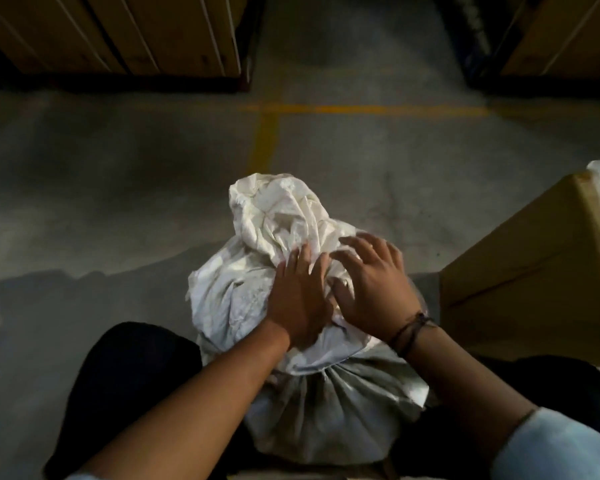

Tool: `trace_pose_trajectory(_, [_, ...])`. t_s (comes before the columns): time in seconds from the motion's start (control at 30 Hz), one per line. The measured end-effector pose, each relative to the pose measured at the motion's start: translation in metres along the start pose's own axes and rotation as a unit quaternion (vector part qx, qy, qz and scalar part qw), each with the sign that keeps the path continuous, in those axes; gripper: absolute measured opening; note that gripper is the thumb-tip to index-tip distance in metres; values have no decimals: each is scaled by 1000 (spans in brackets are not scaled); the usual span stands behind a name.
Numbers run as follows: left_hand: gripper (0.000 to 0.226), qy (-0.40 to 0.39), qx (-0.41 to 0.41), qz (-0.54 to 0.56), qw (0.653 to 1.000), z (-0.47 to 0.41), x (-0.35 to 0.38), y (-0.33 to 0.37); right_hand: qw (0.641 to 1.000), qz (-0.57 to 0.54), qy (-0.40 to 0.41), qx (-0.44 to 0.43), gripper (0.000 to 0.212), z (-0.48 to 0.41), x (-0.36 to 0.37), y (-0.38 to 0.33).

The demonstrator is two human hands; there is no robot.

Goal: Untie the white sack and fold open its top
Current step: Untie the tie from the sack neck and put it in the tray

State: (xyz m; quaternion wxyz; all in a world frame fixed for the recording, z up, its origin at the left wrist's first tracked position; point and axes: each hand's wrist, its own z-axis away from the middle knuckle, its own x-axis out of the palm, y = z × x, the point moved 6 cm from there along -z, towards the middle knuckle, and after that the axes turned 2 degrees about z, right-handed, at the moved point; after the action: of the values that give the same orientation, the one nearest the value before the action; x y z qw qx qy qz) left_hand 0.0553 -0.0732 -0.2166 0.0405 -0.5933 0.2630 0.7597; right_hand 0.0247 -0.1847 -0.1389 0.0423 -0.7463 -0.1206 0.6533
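The white sack [278, 216] stands on the concrete floor between my legs, its crumpled top bunched and flopped away from me. A gathered neck shows lower down, below my wrists. My left hand [300, 299] lies flat on the sack's upper fabric with fingers straight. Just right of it, my right hand [371, 282] hovers over or touches the fabric with fingers spread and slightly bent. Neither hand visibly grips anything. The tie itself is hidden.
A cardboard box [534, 271] sits close on the right of the sack. Wooden crates [118, 32] stand at the back left, more boxes [561, 32] at the back right. Yellow floor lines [267, 133] cross ahead. My dark trouser legs flank the sack.
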Motion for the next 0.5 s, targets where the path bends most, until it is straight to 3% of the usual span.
trace_pose_trajectory(0.17, [76,-7,9,54,998,10,-6,-5,999,36,3,0,26,40,-15,-32])
trace_pose_trajectory(0.27, [64,29,-9,120,992,17,-21,-10,996,44,-79,7,25,64,-19,-38])
trace_pose_trajectory(0.37, [65,37,-6,128,991,27,-28,-8,987,62,-148,29,30,84,-11,-36])
trace_pose_trajectory(0.43, [65,47,-4,153,987,34,-32,-7,981,51,-180,48,39,91,-4,-32])
trace_pose_trajectory(0.5, [63,61,-3,171,983,40,-38,-8,965,83,-240,57,67,96,7,-28])
